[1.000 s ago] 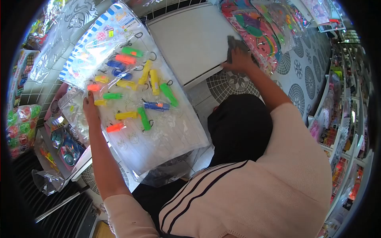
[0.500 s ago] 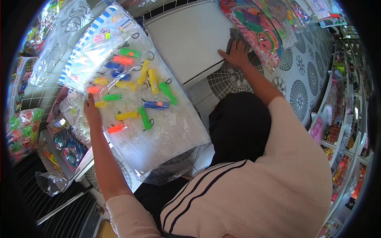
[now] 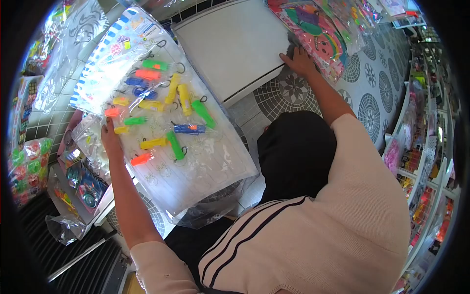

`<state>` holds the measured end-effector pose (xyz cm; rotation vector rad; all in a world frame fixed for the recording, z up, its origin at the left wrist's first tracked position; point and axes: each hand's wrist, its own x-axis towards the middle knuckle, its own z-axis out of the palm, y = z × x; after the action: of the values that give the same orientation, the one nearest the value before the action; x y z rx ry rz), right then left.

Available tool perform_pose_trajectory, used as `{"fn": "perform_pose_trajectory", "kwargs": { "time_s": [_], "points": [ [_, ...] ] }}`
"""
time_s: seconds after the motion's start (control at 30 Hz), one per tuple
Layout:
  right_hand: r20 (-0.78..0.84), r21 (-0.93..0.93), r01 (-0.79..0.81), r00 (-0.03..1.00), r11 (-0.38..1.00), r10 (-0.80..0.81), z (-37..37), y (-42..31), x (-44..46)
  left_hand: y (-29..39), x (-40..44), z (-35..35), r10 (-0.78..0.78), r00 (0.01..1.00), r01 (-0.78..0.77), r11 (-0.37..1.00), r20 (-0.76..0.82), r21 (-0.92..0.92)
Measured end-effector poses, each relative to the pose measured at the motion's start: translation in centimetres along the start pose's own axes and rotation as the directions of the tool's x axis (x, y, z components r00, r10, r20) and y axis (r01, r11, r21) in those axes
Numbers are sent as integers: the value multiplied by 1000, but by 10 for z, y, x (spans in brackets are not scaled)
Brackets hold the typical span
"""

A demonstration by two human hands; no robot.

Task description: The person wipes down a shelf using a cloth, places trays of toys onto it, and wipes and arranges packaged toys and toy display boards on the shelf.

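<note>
Evidently the work with the dark cloth was under way, though nothing visible showed how much of it was done or left; the part of the white counter behind the pack was hidden. The cloth lay at the counter's right edge under the right hand, whose grip was spread, thumb out to the side. The left hand touched the left edge of the clear plastic pack of coloured tubes; whether that grip pinched the edge could not be told. The counter's bare surface looked pale and smooth, with pink printed packets just beside it. Patterned tiles covered the floor, and crowded shelves lined the room's right side.
</note>
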<state>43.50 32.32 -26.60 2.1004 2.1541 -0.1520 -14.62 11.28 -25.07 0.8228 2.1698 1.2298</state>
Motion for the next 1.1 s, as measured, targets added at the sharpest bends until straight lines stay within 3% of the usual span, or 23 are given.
{"fn": "perform_pose_trajectory", "kwargs": {
  "time_s": [0.07,0.17,0.3,0.4,0.5,0.6,0.73,0.87,0.93,1.03,1.1],
  "points": [
    [31,9,-30,999,1000,30,-1,4,8,1,-4,1,-22,1000,22,1000,-9,6],
    [55,-67,117,992,991,-114,-15,-32,-34,1,-1,3,-51,999,51,998,-10,38],
    [85,-48,608,793,792,-603,-19,-85,-105,-5,8,7,-38,999,38,999,-4,1],
    [175,-65,701,708,710,-684,-22,-97,-107,-7,6,2,7,1000,-6,999,-21,37],
    [192,-132,632,772,763,-606,-19,-94,-60,-5,1,-1,-15,1000,15,999,5,39],
    [170,-136,450,888,883,-427,-25,-107,-6,3,-1,0,-20,1000,20,999,-3,39],
    [133,-101,471,879,876,-457,-23,-107,-13,6,-9,0,-15,1000,15,999,-2,41],
    [208,-120,674,735,729,-645,-26,-90,-77,-21,7,-1,5,998,0,997,-59,78],
    [236,-105,722,686,684,-688,-38,-85,-97,-11,4,-1,-44,999,44,994,-5,95],
    [282,-140,714,693,686,-663,-42,-93,-77,-4,5,-3,-101,993,93,989,62,115],
    [267,-211,637,767,741,-584,-37,-104,-46,-3,5,-4,-116,990,109,990,75,94]
  ]
}}
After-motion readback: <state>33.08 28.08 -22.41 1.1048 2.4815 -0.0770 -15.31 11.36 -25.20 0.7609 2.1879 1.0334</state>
